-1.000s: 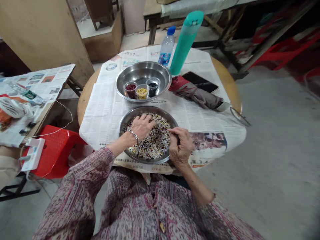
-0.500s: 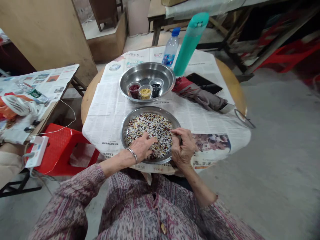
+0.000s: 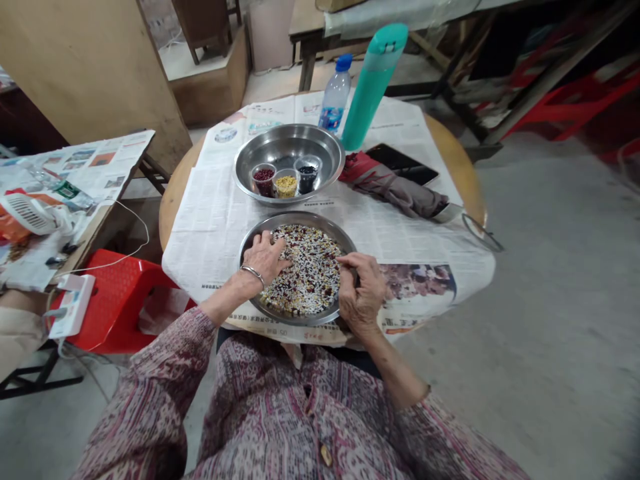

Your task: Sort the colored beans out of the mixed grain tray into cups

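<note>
In the near metal basin (image 3: pixel 320 217) lies a spread of mixed grains and beans (image 3: pixel 307 270), white, dark red, yellow and black. My left hand (image 3: pixel 265 259), with a bracelet at the wrist, rests on the left side of the mix, its fingers apart. At the right rim my right hand (image 3: pixel 363 290) is curled, thumb and forefinger pressed together at the edge of the grains; what lies between them is too small to make out. Behind stands a larger basin (image 3: pixel 285 137) holding cups of red beans (image 3: pixel 264 181), yellow grains (image 3: pixel 286 185) and black beans (image 3: pixel 307 179).
A water bottle (image 3: pixel 335 97) and a tall green bottle (image 3: pixel 374 87) stand at the back of the newspaper-covered table (image 3: pixel 200 220). A folded umbrella (image 3: pixel 400 190) and a dark phone or tablet (image 3: pixel 403 164) lie to the right. A red stool (image 3: pixel 120 293) with a power strip (image 3: pixel 73 307) is at left.
My left hand has moved left and away from me, from the near middle of the grains to the basin's left side. My right hand stays at the right rim. The view has shifted slightly.
</note>
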{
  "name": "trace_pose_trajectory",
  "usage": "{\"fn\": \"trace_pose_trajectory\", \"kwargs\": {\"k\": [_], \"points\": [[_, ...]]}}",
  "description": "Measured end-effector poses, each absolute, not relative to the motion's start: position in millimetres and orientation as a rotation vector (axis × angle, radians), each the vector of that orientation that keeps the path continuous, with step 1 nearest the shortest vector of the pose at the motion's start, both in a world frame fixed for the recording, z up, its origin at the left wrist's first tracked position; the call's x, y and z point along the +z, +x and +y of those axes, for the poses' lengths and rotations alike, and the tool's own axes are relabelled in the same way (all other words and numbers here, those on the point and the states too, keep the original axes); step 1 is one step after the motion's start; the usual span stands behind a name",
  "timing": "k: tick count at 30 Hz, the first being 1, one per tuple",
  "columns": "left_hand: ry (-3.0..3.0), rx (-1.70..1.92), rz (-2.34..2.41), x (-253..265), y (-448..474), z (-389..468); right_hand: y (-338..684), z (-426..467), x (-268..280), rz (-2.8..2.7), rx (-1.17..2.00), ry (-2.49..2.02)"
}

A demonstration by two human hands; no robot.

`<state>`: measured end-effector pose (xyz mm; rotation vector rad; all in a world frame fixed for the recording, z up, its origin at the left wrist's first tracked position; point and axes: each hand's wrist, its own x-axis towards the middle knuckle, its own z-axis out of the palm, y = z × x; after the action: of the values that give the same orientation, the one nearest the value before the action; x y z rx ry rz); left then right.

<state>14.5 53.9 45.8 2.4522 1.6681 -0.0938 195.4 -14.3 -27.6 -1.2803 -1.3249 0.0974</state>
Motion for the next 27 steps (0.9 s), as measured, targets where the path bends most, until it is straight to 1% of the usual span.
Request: {"fn": "trace_pose_trajectory", "kwargs": {"k": [5,9,11,14,16,18,22,24,27], "points": [[2.369,-0.049,1.316,38,14,25,196,-15,-28,-1.330,0.103,-1.297],[2.470,-0.083,0.881,36,22,5,196,-15,-30,-1.342,0.100,-1.303],[2.570,-0.133,0.784,36,28,3,196,-15,-30,-1.348,0.086,-1.306],[2.713,-0.232,0.850,36,34,13,196,-15,-30,-1.346,0.069,-1.301],[2.757,-0.226,0.982,37,33,24,195,-15,-30,-1.344,0.072,-1.297],[2.757,-0.117,1.149,38,29,37,195,-15,-30,-1.343,0.081,-1.296],[2.674,0.258,1.388,38,23,59,195,-15,-29,-1.329,0.108,-1.304],[2.646,0.321,1.403,36,27,67,195,-15,-29,-1.326,0.110,-1.315],[2.669,0.172,1.237,32,42,69,195,-16,-28,-1.336,0.095,-1.333]]}}
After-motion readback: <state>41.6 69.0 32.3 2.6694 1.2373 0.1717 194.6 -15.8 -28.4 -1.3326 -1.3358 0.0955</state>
